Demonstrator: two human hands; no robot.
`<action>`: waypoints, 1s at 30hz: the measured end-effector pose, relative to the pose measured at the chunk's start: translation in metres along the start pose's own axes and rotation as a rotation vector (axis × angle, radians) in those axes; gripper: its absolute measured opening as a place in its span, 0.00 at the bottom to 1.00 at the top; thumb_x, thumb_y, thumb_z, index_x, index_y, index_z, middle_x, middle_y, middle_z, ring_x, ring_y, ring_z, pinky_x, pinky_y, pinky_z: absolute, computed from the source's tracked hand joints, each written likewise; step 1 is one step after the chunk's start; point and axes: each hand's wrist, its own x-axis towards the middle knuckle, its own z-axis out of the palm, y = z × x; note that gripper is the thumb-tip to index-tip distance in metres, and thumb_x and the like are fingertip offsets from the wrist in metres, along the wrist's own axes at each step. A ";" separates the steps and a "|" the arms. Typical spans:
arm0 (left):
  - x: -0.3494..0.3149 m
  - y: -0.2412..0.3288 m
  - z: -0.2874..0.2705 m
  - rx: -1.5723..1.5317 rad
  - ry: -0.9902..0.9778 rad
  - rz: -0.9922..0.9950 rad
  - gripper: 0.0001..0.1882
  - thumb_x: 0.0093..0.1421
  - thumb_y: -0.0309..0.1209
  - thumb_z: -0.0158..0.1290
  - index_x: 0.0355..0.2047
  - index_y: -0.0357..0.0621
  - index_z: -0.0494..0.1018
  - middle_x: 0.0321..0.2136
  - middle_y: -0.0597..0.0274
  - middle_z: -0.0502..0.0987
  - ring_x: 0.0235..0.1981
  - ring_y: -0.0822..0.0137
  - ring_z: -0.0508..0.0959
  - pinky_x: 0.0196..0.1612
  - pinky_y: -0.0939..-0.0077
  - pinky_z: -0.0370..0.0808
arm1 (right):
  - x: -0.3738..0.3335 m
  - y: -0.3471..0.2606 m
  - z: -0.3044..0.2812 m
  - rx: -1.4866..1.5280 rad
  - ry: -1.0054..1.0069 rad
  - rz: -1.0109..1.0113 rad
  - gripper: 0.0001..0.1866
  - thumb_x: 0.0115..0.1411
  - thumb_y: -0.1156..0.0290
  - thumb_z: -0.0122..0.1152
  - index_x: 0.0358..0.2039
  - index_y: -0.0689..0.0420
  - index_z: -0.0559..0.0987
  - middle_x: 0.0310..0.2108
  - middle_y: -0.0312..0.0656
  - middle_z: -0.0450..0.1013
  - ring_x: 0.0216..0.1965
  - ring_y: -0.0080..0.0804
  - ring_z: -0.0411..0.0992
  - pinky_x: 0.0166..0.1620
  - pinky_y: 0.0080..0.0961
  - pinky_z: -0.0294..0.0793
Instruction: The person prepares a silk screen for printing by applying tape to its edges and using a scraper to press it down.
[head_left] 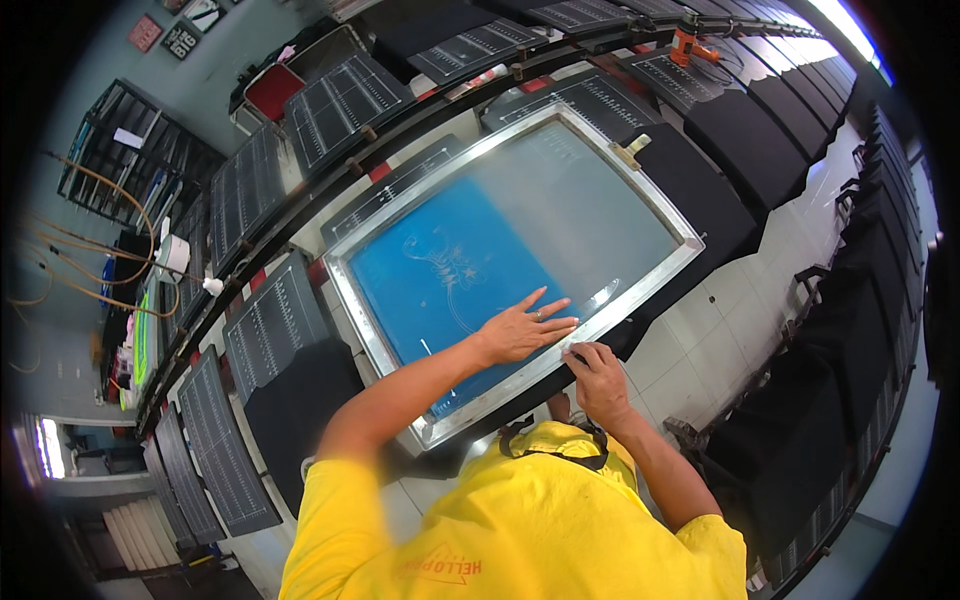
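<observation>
In front of me a screen-printing frame [660, 215] lies tilted over the black-covered printing boards. Its mesh has a blue coated part [395, 265] with a fine line drawing on the left, and a plain grey part [590, 205] on the right. My left hand [525, 328] rests flat on the near part of the mesh, fingers spread, a ring on one of them. Beside it my right hand [598, 382] is at the frame's near edge with its fingers curled and pinched together. What those fingers hold, if anything, is hidden. A clamp-like metal piece [630, 150] sits on the frame's far right rim.
Rows of dark printing boards [345, 105] with white ruled marks run along both sides. Black cloth [300, 410] covers some. An orange tool [685, 45] stands at the far right. A red chair [273, 92] and a rack [140, 150] stand at the left.
</observation>
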 end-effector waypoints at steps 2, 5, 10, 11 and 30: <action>0.016 -0.003 -0.001 0.032 -0.008 0.002 0.31 0.67 0.30 0.39 0.71 0.55 0.58 0.74 0.76 0.53 0.76 0.65 0.45 0.77 0.47 0.39 | 0.001 -0.001 -0.003 0.005 -0.012 0.006 0.25 0.43 0.82 0.60 0.46 0.60 0.81 0.47 0.43 0.73 0.52 0.45 0.71 0.52 0.38 0.73; 0.039 -0.007 -0.005 0.024 -0.001 0.009 0.30 0.68 0.32 0.38 0.71 0.54 0.58 0.74 0.75 0.52 0.76 0.65 0.45 0.77 0.47 0.39 | -0.001 0.005 0.001 0.009 -0.001 -0.012 0.25 0.43 0.82 0.60 0.46 0.59 0.81 0.48 0.42 0.73 0.52 0.45 0.71 0.51 0.38 0.73; 0.074 -0.012 -0.003 0.079 -0.001 0.011 0.29 0.70 0.34 0.36 0.71 0.54 0.58 0.74 0.75 0.53 0.76 0.65 0.46 0.77 0.46 0.39 | -0.004 0.005 0.003 0.004 -0.016 0.014 0.25 0.43 0.82 0.60 0.46 0.58 0.82 0.50 0.40 0.72 0.53 0.42 0.70 0.51 0.36 0.73; 0.079 -0.015 -0.001 0.069 0.012 0.018 0.29 0.70 0.35 0.36 0.71 0.54 0.58 0.74 0.75 0.54 0.76 0.65 0.47 0.76 0.45 0.39 | -0.003 0.004 0.003 0.006 -0.014 0.013 0.25 0.43 0.82 0.60 0.46 0.58 0.82 0.50 0.40 0.72 0.53 0.42 0.70 0.51 0.36 0.73; 0.131 -0.041 0.000 -0.108 0.075 -0.226 0.40 0.67 0.49 0.47 0.75 0.52 0.48 0.76 0.62 0.43 0.76 0.52 0.42 0.73 0.35 0.38 | -0.004 0.005 0.003 -0.019 -0.010 0.021 0.26 0.44 0.82 0.59 0.48 0.57 0.81 0.50 0.38 0.72 0.53 0.36 0.69 0.49 0.33 0.69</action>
